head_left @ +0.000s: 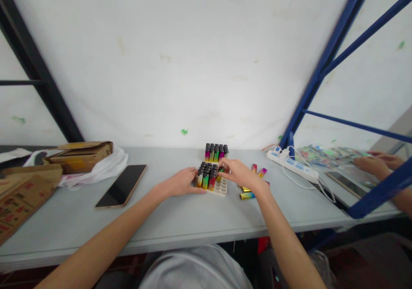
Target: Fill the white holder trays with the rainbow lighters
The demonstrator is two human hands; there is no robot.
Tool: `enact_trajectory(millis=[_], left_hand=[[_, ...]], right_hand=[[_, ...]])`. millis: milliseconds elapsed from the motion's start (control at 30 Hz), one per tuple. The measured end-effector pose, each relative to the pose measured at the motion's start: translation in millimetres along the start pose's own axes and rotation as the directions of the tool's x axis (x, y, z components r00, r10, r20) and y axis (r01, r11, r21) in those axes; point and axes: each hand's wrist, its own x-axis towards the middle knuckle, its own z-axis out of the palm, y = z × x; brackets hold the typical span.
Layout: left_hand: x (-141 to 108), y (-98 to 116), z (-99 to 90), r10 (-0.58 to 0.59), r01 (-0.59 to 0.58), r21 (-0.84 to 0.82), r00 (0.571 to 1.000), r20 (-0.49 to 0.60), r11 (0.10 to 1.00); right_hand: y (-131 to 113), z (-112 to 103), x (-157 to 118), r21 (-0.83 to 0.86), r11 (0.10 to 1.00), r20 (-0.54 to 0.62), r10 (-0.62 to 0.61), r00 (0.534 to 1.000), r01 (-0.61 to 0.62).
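Note:
A white tray (220, 188) of small holes stands on the table, its left part filled with upright, shiny multicoloured lighters (206, 182) with black tops. My left hand (184, 182) grips the tray's left side, thumb along the front edge and fingers behind the lighters. Over the tray's right part, my right hand (236, 172) pinches a lighter (220, 172), partly hidden by the fingers. Directly behind is another block of upright lighters (216, 152). Several loose lighters (247, 195) lie on the table to the right of the tray, partly under my right wrist.
A phone (122, 186) lies left on the table (154, 220). Cardboard boxes (82, 157) and a white plastic bag (117, 162) are farther left. A power strip (292, 164) with cables lies right, beside a blue frame (309, 87). Beyond it, another person's hands (375, 164) handle plastic packets.

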Motion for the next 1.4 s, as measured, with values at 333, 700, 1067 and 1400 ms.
enact_trajectory(millis=[333, 700, 1067, 1400], left_hand=[[1, -2, 2.8, -0.003, 0.003, -0.013, 1.0, -0.011, 1.0], [0, 0, -0.7, -0.015, 0.015, 0.01, 1.0, -0.014, 1.0], [0, 1, -1.0, -0.009, 0.009, -0.011, 1.0, -0.014, 1.0], [-1, 2, -2.2, -0.025, 0.025, -0.028, 1.0, -0.006, 0.999]], right_hand=[[0, -4, -5, 0.049, 0.998, 0.011, -0.025, 1.0, 0.024], [73, -47, -35, -0.194, 0.89, -0.246, 0.362, 0.899, -0.412], [133, -18, -45, -0.313, 0.742, -0.11, 0.592, 0.798, -0.593], [117, -6, -30, -0.028, 0.93, -0.05, 0.365, 0.93, -0.366]])
